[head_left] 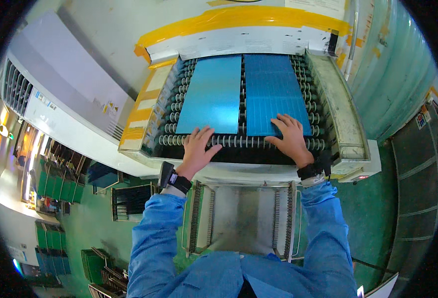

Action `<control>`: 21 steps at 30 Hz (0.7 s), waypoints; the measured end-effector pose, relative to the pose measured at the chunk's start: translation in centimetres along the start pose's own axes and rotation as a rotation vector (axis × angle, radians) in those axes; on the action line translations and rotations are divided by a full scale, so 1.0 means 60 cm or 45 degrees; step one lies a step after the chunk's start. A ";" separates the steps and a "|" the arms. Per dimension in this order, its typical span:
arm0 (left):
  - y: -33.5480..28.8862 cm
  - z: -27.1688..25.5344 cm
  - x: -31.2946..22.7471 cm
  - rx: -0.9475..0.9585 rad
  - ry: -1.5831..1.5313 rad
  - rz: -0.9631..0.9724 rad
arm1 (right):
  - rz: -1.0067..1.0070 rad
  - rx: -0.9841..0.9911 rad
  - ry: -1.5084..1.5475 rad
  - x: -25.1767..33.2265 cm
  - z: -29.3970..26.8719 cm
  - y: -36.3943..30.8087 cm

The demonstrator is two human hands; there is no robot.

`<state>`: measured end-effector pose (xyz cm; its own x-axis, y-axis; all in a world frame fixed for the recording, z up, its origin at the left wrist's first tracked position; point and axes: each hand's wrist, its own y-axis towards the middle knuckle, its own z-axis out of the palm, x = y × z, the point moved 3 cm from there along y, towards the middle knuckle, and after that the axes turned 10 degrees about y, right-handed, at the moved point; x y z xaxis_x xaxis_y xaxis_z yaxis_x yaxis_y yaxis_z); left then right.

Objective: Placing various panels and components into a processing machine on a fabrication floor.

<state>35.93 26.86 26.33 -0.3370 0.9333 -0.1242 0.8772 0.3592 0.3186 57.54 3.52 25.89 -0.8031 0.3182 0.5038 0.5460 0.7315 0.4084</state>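
Note:
Two flat blue rectangular panels lie side by side on a bed of roller wheels (238, 142) in a conveyor machine. The left panel (211, 94) is lighter and shiny. Faint lines run along the darker right panel (274, 94). My left hand (197, 151), fingers spread, is at the near edge of the left panel, with its fingertips close to that edge. Over the near right part of the right panel is my right hand (291, 139), fingers apart and thumb out. Whether either hand presses on its panel, I cannot tell. Neither hand grips anything.
A metal rack with slotted sides (243, 213) stands between me and the machine. Pale side walls (338, 99) border the rollers. A white cabinet (70, 79) is at left, with several racks of panels (60, 181) beyond. Grey panelling (417, 174) stands at right.

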 end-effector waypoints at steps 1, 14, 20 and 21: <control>-0.008 -0.005 -0.012 0.001 0.000 -0.005 | -0.032 -0.015 0.022 0.004 0.000 -0.004; -0.272 -0.023 -0.104 0.161 -0.765 -0.138 | -0.081 -0.087 0.847 0.154 -0.053 -0.108; -0.611 0.176 -0.101 0.657 -0.818 -0.867 | 0.468 0.400 1.129 0.101 0.127 -0.305; -0.652 0.192 -0.123 0.814 -0.894 -0.918 | 0.590 0.454 1.135 0.067 0.174 -0.342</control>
<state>8.01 5.92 3.98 -0.7360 0.2399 -0.6330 0.6407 0.5486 -0.5371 40.60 -3.88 11.59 0.0087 0.1598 0.9871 0.5362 0.8325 -0.1395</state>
